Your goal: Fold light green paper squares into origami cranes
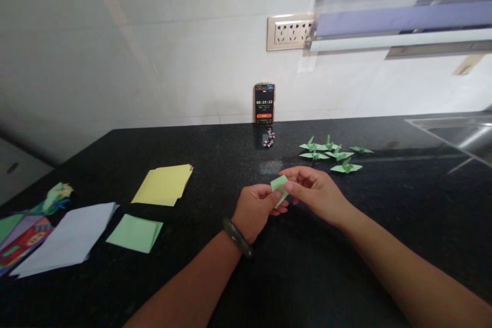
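Note:
A small folded piece of light green paper is held between my two hands above the dark counter. My left hand, with a dark bangle at the wrist, pinches its lower part between thumb and fingers. At its right edge, my right hand grips it with thumb and fingertips. Part of the paper is hidden behind my thumbs. Several folded green paper cranes stand on the counter just beyond my right hand. To the left of my hands lies a stack of green paper squares.
Yellow paper and white sheets lie on the counter's left side, near a colourful packet and crumpled paper. A phone showing a timer leans on the wall, with a beaded string before it. A sink edge is at right.

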Demonstrator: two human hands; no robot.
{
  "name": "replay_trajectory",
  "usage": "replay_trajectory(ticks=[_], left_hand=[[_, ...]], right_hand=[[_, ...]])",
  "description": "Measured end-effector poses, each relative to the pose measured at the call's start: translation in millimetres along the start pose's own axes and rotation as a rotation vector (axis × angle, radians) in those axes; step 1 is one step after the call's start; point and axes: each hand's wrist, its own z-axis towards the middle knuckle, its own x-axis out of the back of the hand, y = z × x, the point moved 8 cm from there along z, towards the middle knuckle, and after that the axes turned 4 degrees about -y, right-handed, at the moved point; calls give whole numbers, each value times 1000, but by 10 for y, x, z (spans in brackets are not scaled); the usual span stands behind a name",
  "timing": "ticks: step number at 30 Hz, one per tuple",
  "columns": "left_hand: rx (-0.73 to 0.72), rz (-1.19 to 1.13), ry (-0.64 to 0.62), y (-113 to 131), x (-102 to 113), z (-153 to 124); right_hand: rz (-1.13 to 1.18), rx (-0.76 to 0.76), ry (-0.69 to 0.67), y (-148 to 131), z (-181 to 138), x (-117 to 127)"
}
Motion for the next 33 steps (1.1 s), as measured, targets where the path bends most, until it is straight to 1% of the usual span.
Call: replay_trajectory(ticks=[2,5,8,12,15,21,28,33], left_hand=[[-43,-42,40,20,42,5],[-111,-99,51,36,67,21],[-177,-165,102,59,122,28],[-179,-217,150,67,161,21],[-172,-238,148,78,151,11],[-208,-209,74,134,97,6],[-205,-208,51,156,85,-7],[-229,-183,56,179,93,-17]], right_hand=[[31,6,15,9,8,-12],[-14,6,60,21,4,-2],[-60,-13,85,28,-9,7],[-27,-17,78,27,-17,-12],[2,-22,49,38,-16,-49],[17,-27,63,27,-22,-38],[82,-23,26,0,-34,-64],[98,-29,0,47,-37,-75]])
